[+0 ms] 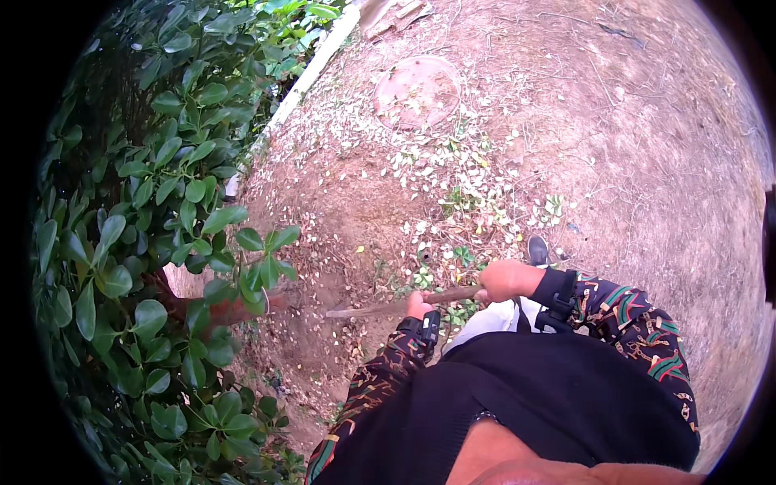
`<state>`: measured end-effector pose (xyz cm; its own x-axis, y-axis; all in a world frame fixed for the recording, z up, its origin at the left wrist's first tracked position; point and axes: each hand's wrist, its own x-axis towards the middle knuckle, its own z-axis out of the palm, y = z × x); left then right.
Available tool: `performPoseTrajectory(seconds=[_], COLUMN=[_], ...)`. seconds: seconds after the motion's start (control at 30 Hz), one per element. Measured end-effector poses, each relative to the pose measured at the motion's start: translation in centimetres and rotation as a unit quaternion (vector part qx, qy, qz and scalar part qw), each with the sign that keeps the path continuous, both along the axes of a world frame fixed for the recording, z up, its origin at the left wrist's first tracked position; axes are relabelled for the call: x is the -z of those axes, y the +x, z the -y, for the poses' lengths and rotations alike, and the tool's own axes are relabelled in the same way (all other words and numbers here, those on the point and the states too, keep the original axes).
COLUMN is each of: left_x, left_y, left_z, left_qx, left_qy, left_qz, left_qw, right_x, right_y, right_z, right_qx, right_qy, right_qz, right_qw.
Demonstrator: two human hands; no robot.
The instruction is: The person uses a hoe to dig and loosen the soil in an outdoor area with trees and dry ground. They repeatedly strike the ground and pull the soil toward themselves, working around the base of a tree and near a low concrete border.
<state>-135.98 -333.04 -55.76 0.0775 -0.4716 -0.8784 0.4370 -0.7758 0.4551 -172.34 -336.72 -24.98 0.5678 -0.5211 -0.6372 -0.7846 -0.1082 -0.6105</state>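
A long wooden handle or stick (451, 295) lies across the front of my body, slanting slightly down to the left. My right hand (509, 280) is closed round its right end, close to my waist. Further left along it, my left hand (418, 305) grips the wood. The pale left end (348, 313) of the stick reaches over the bare soil; whether it bears a tool head cannot be told. Fallen leaves (473, 182) and small green sprigs (464, 254) lie on the ground beyond my hands.
A dense leafy green bush (151, 254) fills the left side, with a brown trunk or branch (242, 309) low down. A white edging (315, 66) runs along the upper left. A round reddish lid or disc (417, 92) lies on the dirt. My shoe (538, 250) is just beyond my right hand.
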Motion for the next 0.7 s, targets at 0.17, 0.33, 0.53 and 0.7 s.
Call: performPoseTrajectory(seconds=[0.17, 0.33, 0.53, 0.7], left_x=[-1.2, -0.4, -6.6, -9.5], left_y=[-4.4, -9.0, -19.6, -22.4], left_z=[2.4, 5.6, 10.7, 12.1], left_qx=[-0.149, -0.089, -0.265, -0.290], left_qy=[0.003, -0.125, 0.096, 0.057], left_qz=[-0.094, -0.104, -0.013, 0.022], left_qw=[0.984, 0.983, 0.959, 0.955], right_x=[-1.0, -1.1, 1.5, 4.3], right_y=[-4.0, -9.3, -15.2, -16.6], right_z=[4.4, 8.8, 12.7, 13.1], right_qx=[-0.043, -0.040, -0.019, 0.011], right_qy=[-0.028, -0.075, -0.050, -0.021], right_qz=[0.012, 0.055, 0.081, 0.098], right_qw=[0.999, 0.995, 0.995, 0.995])
